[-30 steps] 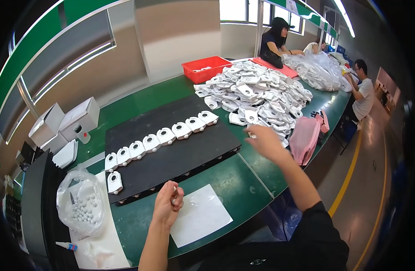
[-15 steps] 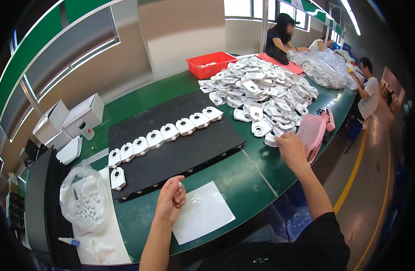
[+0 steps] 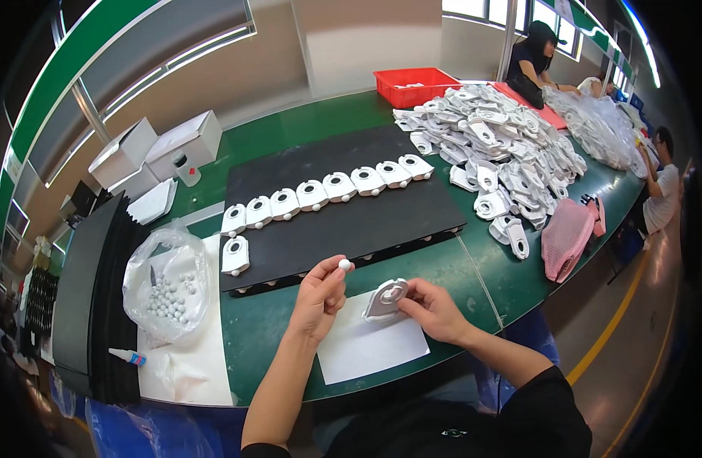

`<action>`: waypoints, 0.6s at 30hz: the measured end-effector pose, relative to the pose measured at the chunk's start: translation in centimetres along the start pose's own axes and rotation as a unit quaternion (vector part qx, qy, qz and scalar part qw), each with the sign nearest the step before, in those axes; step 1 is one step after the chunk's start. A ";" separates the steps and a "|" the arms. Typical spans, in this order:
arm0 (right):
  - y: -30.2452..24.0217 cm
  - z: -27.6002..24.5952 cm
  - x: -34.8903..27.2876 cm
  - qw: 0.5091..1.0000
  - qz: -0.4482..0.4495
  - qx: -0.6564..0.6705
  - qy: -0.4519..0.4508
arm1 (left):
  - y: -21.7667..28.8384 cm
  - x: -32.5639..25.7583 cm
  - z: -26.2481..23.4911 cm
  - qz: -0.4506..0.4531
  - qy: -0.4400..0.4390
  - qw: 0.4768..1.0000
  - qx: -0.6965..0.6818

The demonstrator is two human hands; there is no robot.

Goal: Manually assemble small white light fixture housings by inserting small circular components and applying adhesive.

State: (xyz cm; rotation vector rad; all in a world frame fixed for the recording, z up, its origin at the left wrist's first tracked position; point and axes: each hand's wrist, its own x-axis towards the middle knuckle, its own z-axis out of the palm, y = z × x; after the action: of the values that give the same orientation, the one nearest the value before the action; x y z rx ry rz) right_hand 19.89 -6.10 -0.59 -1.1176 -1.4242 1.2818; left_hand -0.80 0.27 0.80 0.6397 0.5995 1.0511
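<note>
1. Left hand pinches white ball near black board's front edge.
2. Right hand grips white part above paper, by tabletop's front edge.
3. Open tabletop lies between board and right hand.

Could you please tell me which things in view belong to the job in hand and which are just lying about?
Likely in the job: ball in left hand; white part in right hand; row of parts on black board; pile of parts; bag of balls.

Apparently just lying about: pink mesh item; white boxes; clear bottle.
</note>
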 end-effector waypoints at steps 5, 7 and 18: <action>0.4 1.4 0.3 0.999 -0.022 -0.036 -0.011 | 0.0 0.0 -0.1 0.000 0.011 1.000 -0.001; 0.3 1.6 0.2 0.998 -0.039 -0.056 -0.001 | 0.0 0.0 -0.2 -0.002 0.011 1.000 0.000; 0.3 1.6 0.1 0.990 -0.072 -0.119 0.030 | -0.2 0.1 -0.3 -0.006 0.005 1.000 0.002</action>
State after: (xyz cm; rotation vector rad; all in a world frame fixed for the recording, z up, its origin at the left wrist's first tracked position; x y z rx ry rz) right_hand 18.29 -6.31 -0.96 -1.1759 -1.6127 0.9883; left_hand -0.86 0.40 0.48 0.6341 0.6125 1.0430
